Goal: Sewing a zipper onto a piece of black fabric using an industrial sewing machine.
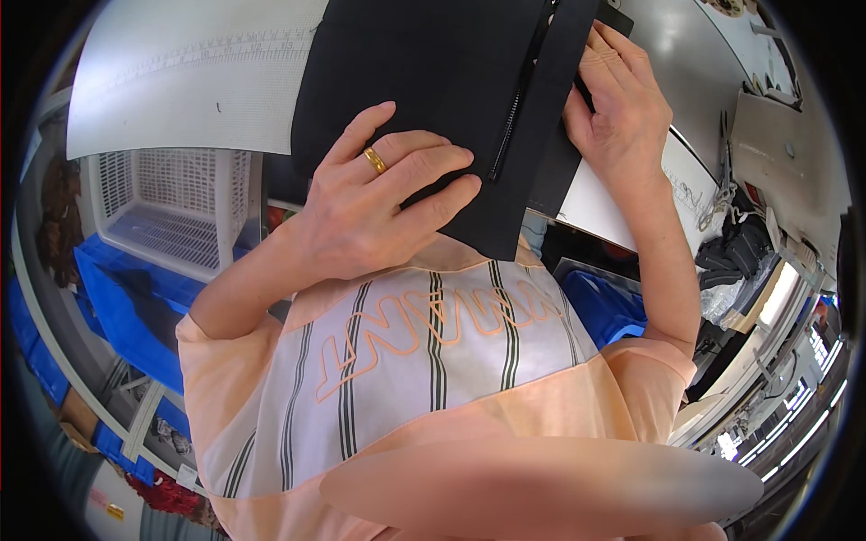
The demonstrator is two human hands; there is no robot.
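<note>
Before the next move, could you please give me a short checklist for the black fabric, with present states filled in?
1. Left hand resting on the black fabric: ok.
2. Right hand at the fabric's right edge: ok.
3. Right hand's hold on that edge: cannot tell.
4. Visible zipper uncovered by the hands: ok.
5. Fabric wholly on the white work surface: not ok; its lower corner extends past the near edge.
6. Scissors off the fabric: ok.

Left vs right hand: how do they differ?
The left hand wears a gold ring; the right hand shows none. The left hand's fingers spread over the black fabric; the right hand's sit closer together at the fabric's right edge. Both are ungloved.
</note>
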